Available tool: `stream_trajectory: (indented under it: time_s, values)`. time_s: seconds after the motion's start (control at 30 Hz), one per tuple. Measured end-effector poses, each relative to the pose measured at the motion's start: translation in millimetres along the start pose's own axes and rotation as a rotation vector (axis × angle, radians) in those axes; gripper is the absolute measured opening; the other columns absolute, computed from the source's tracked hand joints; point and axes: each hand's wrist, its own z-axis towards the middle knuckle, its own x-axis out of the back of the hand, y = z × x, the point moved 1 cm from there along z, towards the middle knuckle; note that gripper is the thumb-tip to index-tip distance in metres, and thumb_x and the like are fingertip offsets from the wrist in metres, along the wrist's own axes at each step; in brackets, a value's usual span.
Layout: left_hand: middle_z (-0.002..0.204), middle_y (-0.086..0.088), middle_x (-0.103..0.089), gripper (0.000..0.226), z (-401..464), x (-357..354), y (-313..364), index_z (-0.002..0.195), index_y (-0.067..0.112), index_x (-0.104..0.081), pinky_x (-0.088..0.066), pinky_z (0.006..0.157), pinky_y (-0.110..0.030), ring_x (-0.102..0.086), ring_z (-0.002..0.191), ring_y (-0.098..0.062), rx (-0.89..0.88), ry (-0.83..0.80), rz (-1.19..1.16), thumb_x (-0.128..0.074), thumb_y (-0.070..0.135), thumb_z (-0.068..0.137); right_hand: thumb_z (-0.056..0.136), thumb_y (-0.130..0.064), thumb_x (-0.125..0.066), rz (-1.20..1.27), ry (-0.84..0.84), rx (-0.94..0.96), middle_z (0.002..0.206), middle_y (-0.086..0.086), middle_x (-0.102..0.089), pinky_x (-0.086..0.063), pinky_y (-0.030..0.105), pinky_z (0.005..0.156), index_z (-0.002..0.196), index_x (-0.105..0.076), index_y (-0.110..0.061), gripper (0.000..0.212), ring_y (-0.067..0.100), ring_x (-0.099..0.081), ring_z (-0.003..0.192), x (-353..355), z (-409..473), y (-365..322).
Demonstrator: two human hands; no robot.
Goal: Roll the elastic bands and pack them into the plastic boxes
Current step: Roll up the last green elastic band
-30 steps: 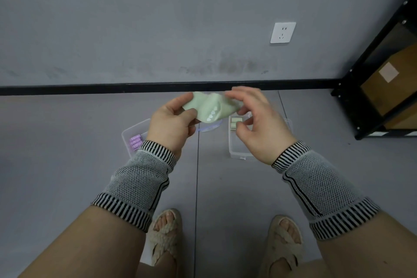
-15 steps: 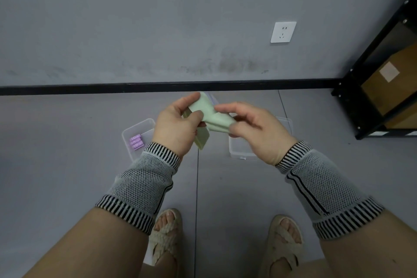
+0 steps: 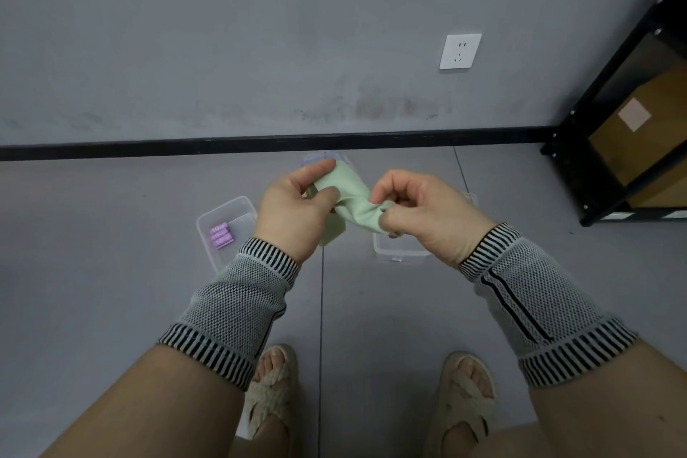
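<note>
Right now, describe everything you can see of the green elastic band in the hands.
The green elastic band is a pale mint, flat, wide strip that looks like thin, soft rubber. It is held in the air above the floor, between the two plastic boxes. The left hand pinches its upper end between thumb and fingers, and a loose flap hangs below that hand. The right hand grips the other end, where the strip is bunched and twisted. It is not yet rolled up.
</note>
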Motion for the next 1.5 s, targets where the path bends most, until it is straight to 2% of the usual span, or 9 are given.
stream_trajectory:
  time_s: [0.17,0.33,0.67,0.77,0.9,1.03,1.2,1.37,1.5]
  values:
    - [0.083,0.004,-0.063,0.034,4,2,-3,0.115,0.020,-0.064,-0.044,0.059,-0.016,-0.054,0.052,0.003,0.028,0.016,-0.024,-0.057,0.004,0.087,0.076,-0.003,-0.067,-0.100,-0.035,-0.016,0.077,-0.001,-0.055,-0.050,0.031,0.070,0.090,-0.061,-0.026,0.028,0.012,-0.053,0.069,1,0,4]
    - [0.087,-0.005,-0.066,0.034,4,0,-3,0.119,0.016,-0.061,-0.047,0.057,-0.021,-0.059,0.057,-0.007,0.060,0.003,-0.079,-0.057,0.003,0.088,0.073,-0.012,-0.077,-0.209,0.022,0.043,0.066,-0.005,-0.055,-0.044,0.029,0.062,0.067,-0.056,-0.024,0.024,0.009,-0.048,0.060,-1,-2,4]
    - [0.081,0.005,-0.071,0.041,-1,-11,-3,0.123,0.013,-0.059,-0.054,0.079,-0.030,-0.070,0.085,-0.015,0.091,0.096,-0.151,-0.068,0.021,0.084,0.071,-0.006,-0.062,-0.363,0.855,0.253,0.057,-0.011,-0.044,-0.038,0.020,0.055,0.065,-0.040,-0.028,0.031,0.008,-0.044,0.054,-8,1,1]
    - [0.076,0.007,-0.071,0.042,0,-9,-2,0.123,0.014,-0.060,-0.055,0.083,-0.036,-0.070,0.086,-0.022,0.082,0.128,-0.164,-0.068,0.021,0.083,0.071,-0.006,-0.061,-0.524,0.855,0.332,0.057,-0.011,-0.041,-0.030,0.011,0.055,0.069,-0.039,-0.023,0.028,0.008,-0.039,0.052,-14,1,2]
    - [0.070,0.011,-0.070,0.043,0,-6,0,0.124,0.014,-0.058,-0.056,0.072,-0.032,-0.069,0.080,-0.019,0.077,0.173,-0.215,-0.068,0.018,0.083,0.075,-0.007,-0.061,-0.587,0.887,0.313,0.054,-0.009,-0.043,-0.035,0.025,0.052,0.072,-0.041,-0.022,0.026,0.015,-0.044,0.051,-13,0,2]
    - [0.117,-0.010,-0.063,0.044,4,1,-2,0.126,0.017,-0.057,-0.053,0.067,-0.023,-0.070,0.080,-0.013,0.082,0.173,-0.287,-0.066,0.012,0.084,0.071,-0.032,-0.073,-0.534,0.480,0.141,0.073,-0.010,-0.055,-0.045,0.027,0.061,0.083,-0.044,-0.026,0.032,0.007,-0.054,0.064,-7,0,5]
    - [0.120,-0.008,-0.059,0.044,0,4,5,0.125,0.021,-0.057,-0.053,0.067,-0.022,-0.066,0.079,-0.013,0.038,0.098,-0.313,-0.063,0.004,0.085,0.062,-0.054,-0.074,-0.242,0.268,0.061,0.111,-0.012,-0.059,-0.054,0.030,0.077,0.103,-0.051,-0.032,0.052,0.003,-0.061,0.091,-8,-6,11]
    - [0.105,0.009,-0.061,0.046,-4,0,8,0.126,0.020,-0.057,-0.056,0.076,-0.030,-0.066,0.081,-0.012,-0.009,0.065,-0.258,-0.063,0.002,0.084,0.088,-0.030,-0.063,-0.032,0.371,0.063,0.100,-0.011,-0.065,-0.056,0.042,0.081,0.099,-0.058,-0.034,0.013,0.011,-0.064,0.090,-9,-1,13]
    - [0.102,0.010,-0.058,0.051,-4,1,7,0.132,0.025,-0.050,-0.057,0.072,-0.026,-0.065,0.079,-0.008,-0.059,0.080,-0.150,-0.063,0.008,0.086,0.087,-0.011,-0.063,0.016,0.455,0.051,0.072,-0.005,-0.068,-0.057,0.032,0.067,0.087,-0.059,-0.032,0.021,0.012,-0.067,0.071,-2,-1,12]
